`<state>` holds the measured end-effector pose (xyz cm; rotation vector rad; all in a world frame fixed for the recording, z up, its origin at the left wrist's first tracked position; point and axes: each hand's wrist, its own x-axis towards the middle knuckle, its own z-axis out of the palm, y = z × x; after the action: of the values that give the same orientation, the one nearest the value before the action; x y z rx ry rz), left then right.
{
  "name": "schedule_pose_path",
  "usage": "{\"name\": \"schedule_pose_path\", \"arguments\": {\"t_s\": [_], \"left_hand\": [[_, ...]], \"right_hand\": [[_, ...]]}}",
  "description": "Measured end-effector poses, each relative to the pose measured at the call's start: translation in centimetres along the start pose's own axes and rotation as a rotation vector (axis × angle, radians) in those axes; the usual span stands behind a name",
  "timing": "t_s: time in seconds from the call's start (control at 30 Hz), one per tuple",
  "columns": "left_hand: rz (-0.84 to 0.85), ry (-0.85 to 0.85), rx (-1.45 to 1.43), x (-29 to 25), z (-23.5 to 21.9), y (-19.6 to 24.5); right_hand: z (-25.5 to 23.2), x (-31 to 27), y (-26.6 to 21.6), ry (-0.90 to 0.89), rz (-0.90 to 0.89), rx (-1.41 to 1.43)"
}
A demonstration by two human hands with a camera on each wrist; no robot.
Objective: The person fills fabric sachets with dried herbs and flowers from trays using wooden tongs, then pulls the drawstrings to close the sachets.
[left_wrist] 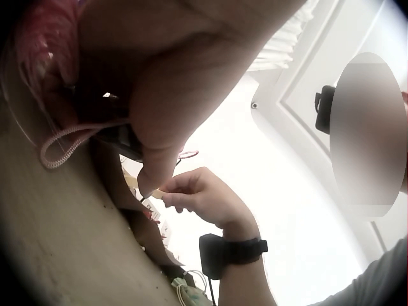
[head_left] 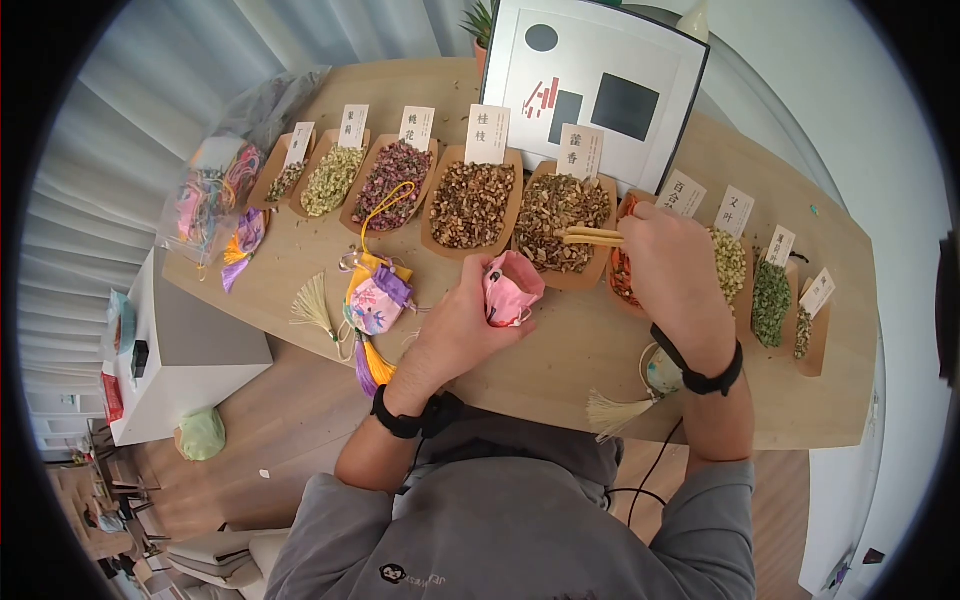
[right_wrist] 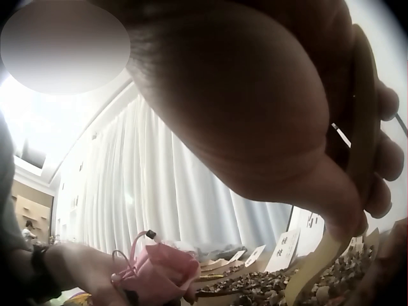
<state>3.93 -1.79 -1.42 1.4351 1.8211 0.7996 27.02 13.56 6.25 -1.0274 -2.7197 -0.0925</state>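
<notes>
My left hand (head_left: 455,325) grips a small pink cloth pouch (head_left: 513,285), its mouth facing up. In the right wrist view the pouch (right_wrist: 162,274) shows a pink cord loop at its side. My right hand (head_left: 672,262) holds pale wooden tongs (head_left: 592,237), thumb and fingers closed round them. Their tips point left, over the paper tray of brown dried herb pieces (head_left: 560,215). Beneath the right hand lies a tray of orange-red dried pieces (head_left: 622,275), partly hidden by it. Any contents of the pouch are hidden.
Several herb trays with name cards form an arc, including one of brown twig pieces (head_left: 470,205) and one of green leaves (head_left: 770,305). Left lie a tasselled sachet (head_left: 378,302) and a plastic bag (head_left: 205,205). A framed picture (head_left: 600,60) stands behind. Another tasselled pouch (head_left: 662,370) sits near the front edge.
</notes>
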Motion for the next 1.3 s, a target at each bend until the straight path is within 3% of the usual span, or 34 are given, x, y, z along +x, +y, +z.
{"name": "schedule_pose_path", "arguments": {"t_s": [0.13, 0.27, 0.37, 0.43, 0.53, 0.73, 0.93, 1.07, 1.17, 1.3], "left_hand": [[0.035, 0.027, -0.031, -0.1, 0.1, -0.3], [0.096, 0.036, -0.066, 0.1, 0.6, -0.8], [0.045, 0.020, -0.016, -0.3, 0.0, 0.4], [-0.011, 0.001, 0.007, -0.3, -0.2, 0.5], [-0.012, -0.006, 0.020, -0.2, -0.1, 0.2], [0.086, 0.009, -0.096, 0.1, 0.3, -1.5], [0.085, -0.006, -0.085, 0.2, 0.2, -1.6], [0.034, -0.022, -0.077, 0.1, 0.1, -1.3], [0.038, -0.023, -0.084, 0.1, 0.1, -1.2], [0.081, -0.005, -0.091, 0.2, 0.4, -1.6]], "right_hand": [[-2.1, -0.8, -1.3, 0.080, -0.119, 0.180], [-2.1, -1.0, -2.8, 0.008, -0.185, 0.300], [-1.9, -0.9, -2.3, 0.025, -0.146, 0.312], [-1.7, -0.5, -1.0, 0.076, 0.073, 0.205], [0.5, 0.2, 1.0, 0.021, 0.163, -0.012], [2.0, 0.9, 0.9, -0.169, 0.175, -0.005], [3.1, 1.0, 0.8, -0.106, 0.082, -0.071], [1.1, 0.7, 0.4, -0.131, 0.103, -0.009], [0.1, 0.3, 0.3, 0.005, 0.101, 0.055], [-0.4, -0.1, -0.6, -0.160, 0.202, -0.048]]}}
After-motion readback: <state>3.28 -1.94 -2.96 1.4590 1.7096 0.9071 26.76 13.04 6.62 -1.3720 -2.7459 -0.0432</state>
